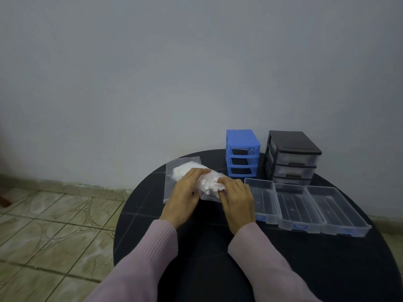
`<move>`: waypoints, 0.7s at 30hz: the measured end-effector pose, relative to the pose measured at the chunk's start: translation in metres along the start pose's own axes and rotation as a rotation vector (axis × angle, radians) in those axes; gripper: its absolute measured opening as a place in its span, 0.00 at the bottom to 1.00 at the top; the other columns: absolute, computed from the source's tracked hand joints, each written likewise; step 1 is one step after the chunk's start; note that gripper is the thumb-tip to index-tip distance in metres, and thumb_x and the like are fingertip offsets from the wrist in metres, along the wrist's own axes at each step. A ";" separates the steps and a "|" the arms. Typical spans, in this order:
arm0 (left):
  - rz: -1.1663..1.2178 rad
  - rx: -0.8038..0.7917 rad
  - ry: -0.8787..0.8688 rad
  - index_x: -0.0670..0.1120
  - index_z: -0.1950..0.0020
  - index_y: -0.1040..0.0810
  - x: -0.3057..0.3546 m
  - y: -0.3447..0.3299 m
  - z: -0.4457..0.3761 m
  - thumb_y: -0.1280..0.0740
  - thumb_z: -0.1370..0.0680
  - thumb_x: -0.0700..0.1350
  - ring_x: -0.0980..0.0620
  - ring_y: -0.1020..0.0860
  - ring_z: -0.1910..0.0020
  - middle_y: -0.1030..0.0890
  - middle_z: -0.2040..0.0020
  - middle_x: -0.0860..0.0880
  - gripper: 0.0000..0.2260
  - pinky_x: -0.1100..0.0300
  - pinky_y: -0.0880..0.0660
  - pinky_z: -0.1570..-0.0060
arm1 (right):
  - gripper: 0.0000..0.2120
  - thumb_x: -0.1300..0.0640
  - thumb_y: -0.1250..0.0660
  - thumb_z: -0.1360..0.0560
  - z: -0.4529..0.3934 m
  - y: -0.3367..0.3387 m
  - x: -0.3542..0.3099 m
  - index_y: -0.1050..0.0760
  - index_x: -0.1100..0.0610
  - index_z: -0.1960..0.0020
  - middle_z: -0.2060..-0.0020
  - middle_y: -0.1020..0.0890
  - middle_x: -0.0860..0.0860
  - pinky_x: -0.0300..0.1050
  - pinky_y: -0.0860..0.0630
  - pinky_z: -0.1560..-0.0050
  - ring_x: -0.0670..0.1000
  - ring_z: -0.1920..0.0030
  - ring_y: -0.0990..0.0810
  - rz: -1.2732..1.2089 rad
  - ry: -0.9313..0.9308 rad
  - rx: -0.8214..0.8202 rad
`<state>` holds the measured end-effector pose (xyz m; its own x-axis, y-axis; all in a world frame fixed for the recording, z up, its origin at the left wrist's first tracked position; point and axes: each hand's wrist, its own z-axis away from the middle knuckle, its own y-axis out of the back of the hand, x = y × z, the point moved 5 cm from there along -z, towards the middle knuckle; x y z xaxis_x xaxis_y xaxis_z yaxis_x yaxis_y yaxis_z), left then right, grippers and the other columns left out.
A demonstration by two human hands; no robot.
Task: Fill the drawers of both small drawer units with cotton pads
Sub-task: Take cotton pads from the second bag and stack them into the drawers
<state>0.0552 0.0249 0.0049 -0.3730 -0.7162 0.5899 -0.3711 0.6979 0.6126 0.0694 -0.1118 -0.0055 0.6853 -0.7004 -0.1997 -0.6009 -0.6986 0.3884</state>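
while both hands pinch it, bag of cotton pads point(197, 178) lies lengthwise, far-left to near-right

Dim, bluish, flat light; soft focus throughout; wide-angle bending at edges; faint shadows.

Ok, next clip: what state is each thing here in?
Bag of cotton pads: on the table, gripped by both hands.
Left hand: curled round the bag.
Right hand: pinching the bag.
Blue drawer unit: upright, all three slots empty.
Three clear drawers: out, side by side, empty.
Black drawer unit: upright, drawers in.
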 end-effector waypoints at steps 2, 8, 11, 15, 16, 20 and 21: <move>-0.002 0.000 -0.003 0.49 0.35 0.28 0.001 -0.002 -0.001 0.35 0.25 0.31 0.61 0.29 0.39 0.25 0.37 0.55 0.21 0.67 0.32 0.37 | 0.09 0.56 0.42 0.28 -0.001 0.006 0.000 0.25 0.57 0.52 0.63 0.19 0.52 0.43 0.25 0.59 0.46 0.57 0.31 -0.005 -0.015 0.072; 0.001 0.009 -0.013 0.49 0.35 0.27 0.004 -0.005 -0.005 0.35 0.25 0.31 0.61 0.29 0.38 0.25 0.37 0.54 0.21 0.72 0.33 0.39 | 0.13 0.56 0.42 0.27 0.000 0.004 0.010 0.26 0.56 0.45 0.58 0.19 0.53 0.43 0.34 0.50 0.48 0.52 0.30 0.020 0.003 0.013; 0.009 0.005 -0.001 0.49 0.36 0.27 0.003 -0.005 -0.006 0.35 0.25 0.32 0.59 0.28 0.38 0.24 0.38 0.54 0.21 0.68 0.32 0.37 | 0.13 0.48 0.42 0.27 0.003 -0.005 0.014 0.30 0.51 0.45 0.56 0.20 0.50 0.45 0.33 0.50 0.47 0.52 0.31 0.066 0.019 -0.089; -0.029 -0.007 -0.019 0.48 0.36 0.27 0.005 -0.003 -0.004 0.35 0.25 0.32 0.61 0.29 0.39 0.24 0.38 0.54 0.20 0.74 0.35 0.39 | 0.10 0.49 0.42 0.27 0.004 -0.005 0.011 0.31 0.52 0.48 0.55 0.20 0.50 0.42 0.26 0.56 0.47 0.55 0.25 -0.039 -0.021 -0.108; -0.031 0.000 -0.019 0.48 0.36 0.27 0.005 -0.002 -0.003 0.35 0.25 0.31 0.61 0.29 0.39 0.24 0.38 0.54 0.20 0.73 0.34 0.38 | 0.10 0.50 0.42 0.27 0.004 -0.004 0.010 0.29 0.53 0.48 0.55 0.20 0.51 0.38 0.27 0.55 0.48 0.57 0.22 -0.067 -0.031 -0.110; -0.017 0.022 0.010 0.48 0.37 0.26 0.004 0.005 0.001 0.35 0.25 0.31 0.59 0.28 0.40 0.24 0.39 0.53 0.20 0.68 0.32 0.39 | 0.10 0.56 0.43 0.26 0.001 0.003 0.006 0.27 0.55 0.47 0.58 0.19 0.52 0.30 0.31 0.55 0.48 0.61 0.21 -0.178 -0.075 -0.088; -0.011 0.022 0.013 0.48 0.37 0.26 0.004 0.006 0.002 0.35 0.25 0.31 0.59 0.28 0.40 0.24 0.39 0.53 0.20 0.68 0.32 0.39 | 0.09 0.57 0.44 0.26 0.000 0.004 0.004 0.29 0.54 0.48 0.56 0.20 0.53 0.30 0.30 0.55 0.48 0.61 0.21 -0.200 -0.067 -0.085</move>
<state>0.0502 0.0256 0.0101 -0.3580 -0.7238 0.5899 -0.3936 0.6899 0.6076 0.0699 -0.1174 -0.0050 0.7563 -0.5597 -0.3387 -0.4172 -0.8115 0.4093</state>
